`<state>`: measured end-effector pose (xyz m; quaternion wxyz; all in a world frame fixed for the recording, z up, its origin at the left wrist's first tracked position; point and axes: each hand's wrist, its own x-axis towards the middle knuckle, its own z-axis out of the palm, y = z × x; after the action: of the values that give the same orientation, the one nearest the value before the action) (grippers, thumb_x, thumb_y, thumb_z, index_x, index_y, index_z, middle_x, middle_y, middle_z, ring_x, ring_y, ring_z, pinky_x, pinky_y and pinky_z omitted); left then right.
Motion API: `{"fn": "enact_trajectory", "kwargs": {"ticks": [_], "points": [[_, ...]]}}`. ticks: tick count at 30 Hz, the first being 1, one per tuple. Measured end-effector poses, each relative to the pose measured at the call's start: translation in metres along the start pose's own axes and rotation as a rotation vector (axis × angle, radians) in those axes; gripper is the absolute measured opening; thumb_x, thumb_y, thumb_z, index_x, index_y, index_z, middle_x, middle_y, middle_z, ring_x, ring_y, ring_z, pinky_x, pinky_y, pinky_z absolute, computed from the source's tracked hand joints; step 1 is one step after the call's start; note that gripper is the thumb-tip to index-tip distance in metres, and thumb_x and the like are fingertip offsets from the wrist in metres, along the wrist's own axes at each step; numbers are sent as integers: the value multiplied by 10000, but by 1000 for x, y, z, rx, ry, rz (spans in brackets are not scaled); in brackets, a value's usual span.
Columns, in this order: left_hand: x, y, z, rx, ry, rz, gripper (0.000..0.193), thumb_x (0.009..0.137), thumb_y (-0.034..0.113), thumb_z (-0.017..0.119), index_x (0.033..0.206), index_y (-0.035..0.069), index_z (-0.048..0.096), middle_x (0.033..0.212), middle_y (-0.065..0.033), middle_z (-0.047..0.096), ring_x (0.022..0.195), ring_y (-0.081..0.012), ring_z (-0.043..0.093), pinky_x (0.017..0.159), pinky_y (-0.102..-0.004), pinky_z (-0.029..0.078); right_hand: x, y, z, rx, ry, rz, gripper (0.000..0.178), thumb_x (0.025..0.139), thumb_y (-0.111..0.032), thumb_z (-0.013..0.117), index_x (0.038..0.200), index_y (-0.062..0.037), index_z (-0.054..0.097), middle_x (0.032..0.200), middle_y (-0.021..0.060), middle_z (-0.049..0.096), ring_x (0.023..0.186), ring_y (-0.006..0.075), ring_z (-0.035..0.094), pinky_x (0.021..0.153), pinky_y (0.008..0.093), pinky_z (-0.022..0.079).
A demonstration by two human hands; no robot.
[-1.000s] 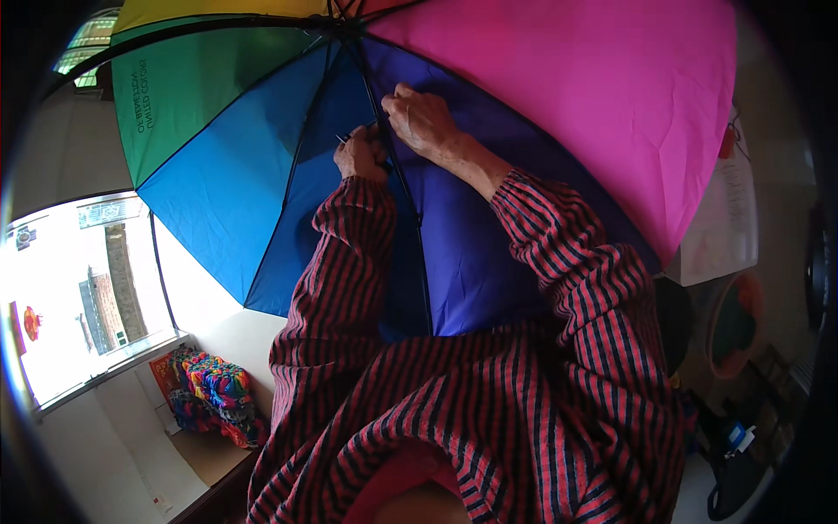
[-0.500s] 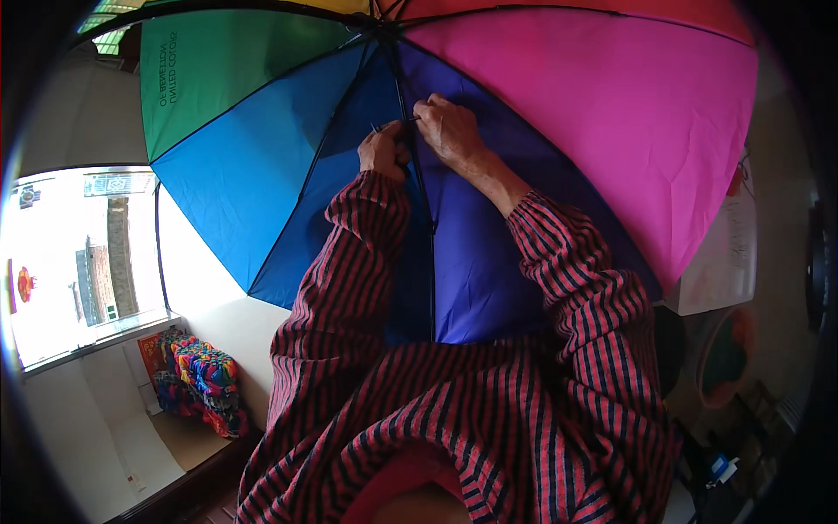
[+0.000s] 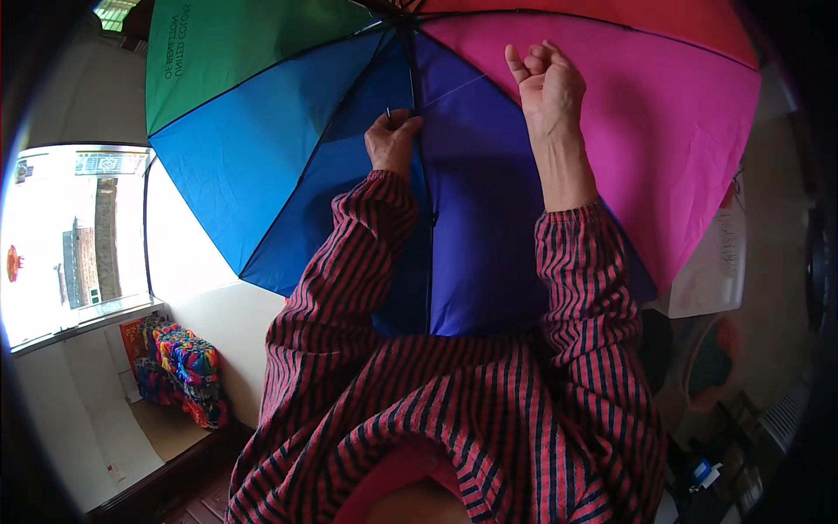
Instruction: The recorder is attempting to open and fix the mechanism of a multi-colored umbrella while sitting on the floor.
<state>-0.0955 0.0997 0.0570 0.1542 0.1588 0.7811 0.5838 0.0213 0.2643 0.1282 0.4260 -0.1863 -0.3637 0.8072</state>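
A large multicoloured umbrella (image 3: 476,236) is spread open in front of me, its thin dark ribs showing between blue, purple, pink, green and red panels. My left hand (image 3: 392,140) is closed in a pinch at the rib (image 3: 415,83) between the blue and purple panels. Out of its fingers pokes a short, thin metal piece (image 3: 388,113), whose kind I cannot make out. From that spot a fine pale thread (image 3: 458,90) runs taut up to the right. My right hand (image 3: 552,92) is raised before the pink panel, fingertips curled together at the thread's line; its little finger sticks out.
At the left, a bundle of multicoloured knitted or yarn-like stuff (image 3: 188,362) lies on a ledge beneath a bright window (image 3: 65,244). White sheets (image 3: 711,262) hang at the right, above a round pinkish-rimmed object (image 3: 711,362). Several blurred things stand low at the right.
My right hand has moved away from the rib, up and to the right, and the thread now stretches between the hands. My left hand stays at the rib.
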Motion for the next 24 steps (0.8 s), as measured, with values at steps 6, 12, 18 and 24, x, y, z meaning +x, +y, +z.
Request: {"fn": "enact_trajectory", "kwargs": {"ticks": [6, 12, 18, 24], "points": [[-3, -5, -4, -29, 14, -28, 216, 723, 112, 705, 914, 17, 675, 691, -22, 605, 505, -97, 479, 463, -232, 365, -5, 43, 6, -1123, -115, -528, 80, 837, -85, 526, 782, -51, 573, 693, 104, 610, 605, 254, 633, 583, 390, 532], [-4, 2, -17, -334, -8, -293, 167, 804, 82, 631, 958, 22, 650, 692, -26, 600, 438, -75, 400, 392, -232, 299, -19, 97, 9, -1725, -291, -658, 30, 762, -68, 546, 747, -46, 560, 741, 152, 608, 638, 347, 620, 563, 443, 507], [2, -3, -23, -478, -13, -355, 164, 828, 82, 591, 973, 18, 632, 761, -57, 634, 433, -75, 386, 383, -230, 291, -22, 104, 10, -1738, -530, -592, 24, 757, -60, 544, 760, -52, 566, 759, 142, 606, 690, 360, 617, 590, 461, 498], [0, -3, -17, -459, -46, -365, 146, 847, 93, 572, 958, 20, 633, 787, -62, 635, 453, -73, 389, 402, -230, 301, -9, 102, 6, -1650, -626, -526, 16, 765, -63, 555, 768, -50, 564, 759, 132, 585, 740, 341, 608, 615, 444, 486]]}}
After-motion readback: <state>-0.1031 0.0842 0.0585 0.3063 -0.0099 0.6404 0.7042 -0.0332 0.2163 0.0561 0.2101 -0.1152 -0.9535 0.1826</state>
